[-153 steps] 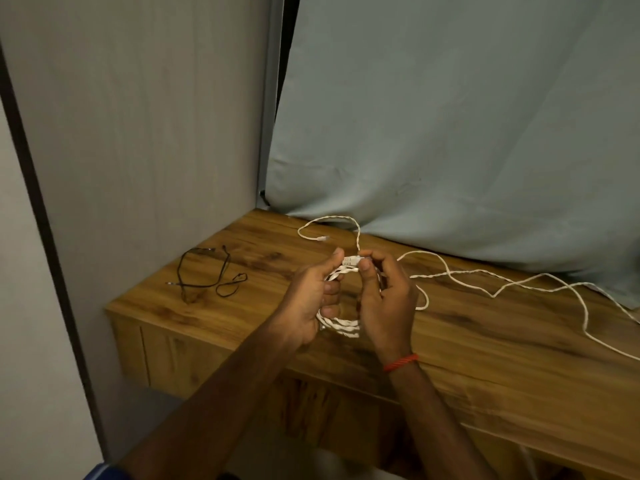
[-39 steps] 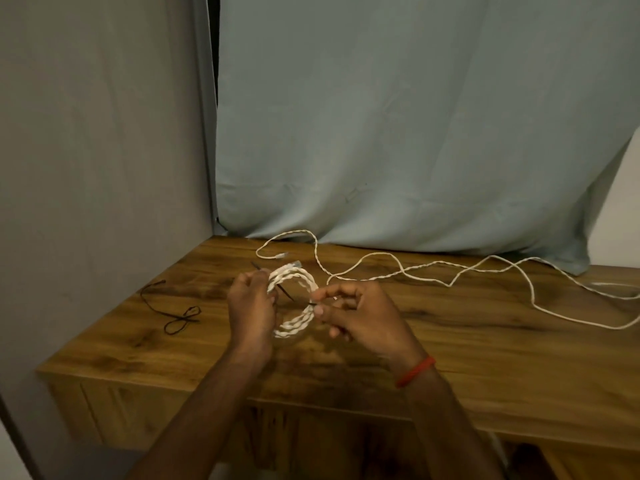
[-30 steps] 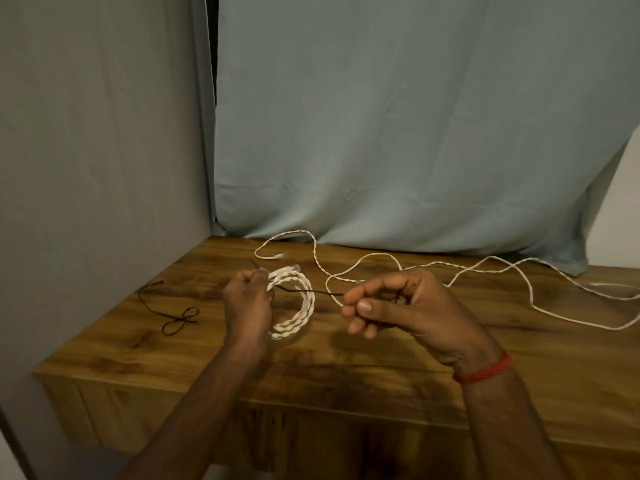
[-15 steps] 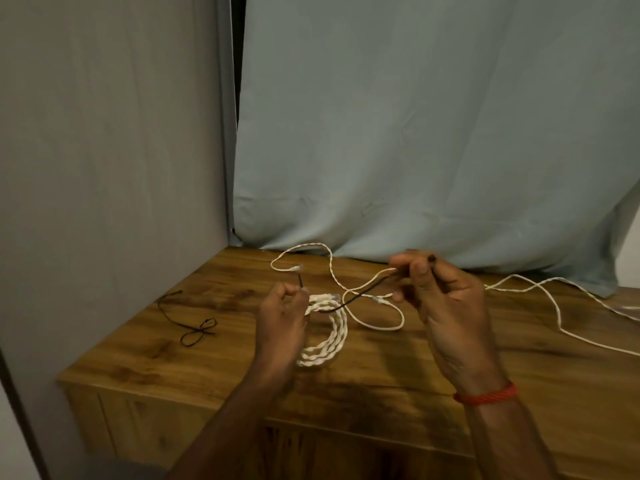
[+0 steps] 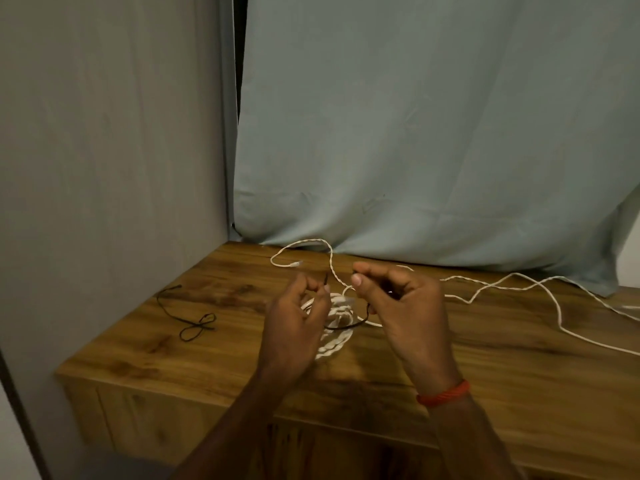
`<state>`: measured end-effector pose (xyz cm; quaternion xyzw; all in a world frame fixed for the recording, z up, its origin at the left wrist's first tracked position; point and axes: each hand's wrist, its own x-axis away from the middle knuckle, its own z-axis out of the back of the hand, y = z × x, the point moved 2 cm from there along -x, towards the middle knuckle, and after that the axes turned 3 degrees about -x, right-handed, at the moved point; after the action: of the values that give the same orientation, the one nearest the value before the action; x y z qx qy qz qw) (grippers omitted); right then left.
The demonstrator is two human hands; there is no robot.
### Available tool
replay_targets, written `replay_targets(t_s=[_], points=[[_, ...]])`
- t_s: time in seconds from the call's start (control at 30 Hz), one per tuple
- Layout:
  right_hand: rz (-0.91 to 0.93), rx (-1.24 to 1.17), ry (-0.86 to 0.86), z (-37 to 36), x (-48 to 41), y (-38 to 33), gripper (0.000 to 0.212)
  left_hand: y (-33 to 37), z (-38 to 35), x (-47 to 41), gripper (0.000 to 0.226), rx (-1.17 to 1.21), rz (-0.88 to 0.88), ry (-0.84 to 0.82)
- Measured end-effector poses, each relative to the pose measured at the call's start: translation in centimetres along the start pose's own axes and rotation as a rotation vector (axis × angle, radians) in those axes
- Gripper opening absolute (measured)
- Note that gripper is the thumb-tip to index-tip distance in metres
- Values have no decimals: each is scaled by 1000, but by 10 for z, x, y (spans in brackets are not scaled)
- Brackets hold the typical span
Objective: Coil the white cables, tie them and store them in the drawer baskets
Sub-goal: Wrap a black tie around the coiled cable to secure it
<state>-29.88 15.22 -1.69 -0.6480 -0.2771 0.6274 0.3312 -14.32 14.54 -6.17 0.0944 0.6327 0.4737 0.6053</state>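
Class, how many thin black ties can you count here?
2. One black tie lies on the table at left; a second black tie is pinched between left hand and right hand.

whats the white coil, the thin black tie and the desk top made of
White coil: twisted rope-like ridges, matte; probably plastic-jacketed twisted wire, possibly braided fabric. Black tie: very thin, keeps a smooth arc where it hangs, so likely coated wire, perhaps cord. Desk top: brown grain with soft sheen; wood or wood-look laminate, cannot tell which.
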Motion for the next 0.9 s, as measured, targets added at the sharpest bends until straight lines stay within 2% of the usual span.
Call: replay_targets(t_s=[0.13,0.23,0.47,0.6,0.77,0.9], points=[[13,108,-8,-5,1,2,20,7,-1,2,9,-104,-115,-50],[17,152,15,-6,2,3,21,12,-2,3,16,-176,-198,-57],[64,182,65,-6,4,6,18,13,0,4,18,-317,-329,-67],[96,92,169,-5,7,5,14,11,0,4,20,-350,-354,-55],[114,187,89,-7,7,4,14,9,0,6,16,-350,-335,-51],[166,228,143,-7,14,7,15,6,1,5,16,-342,-303,-53]])
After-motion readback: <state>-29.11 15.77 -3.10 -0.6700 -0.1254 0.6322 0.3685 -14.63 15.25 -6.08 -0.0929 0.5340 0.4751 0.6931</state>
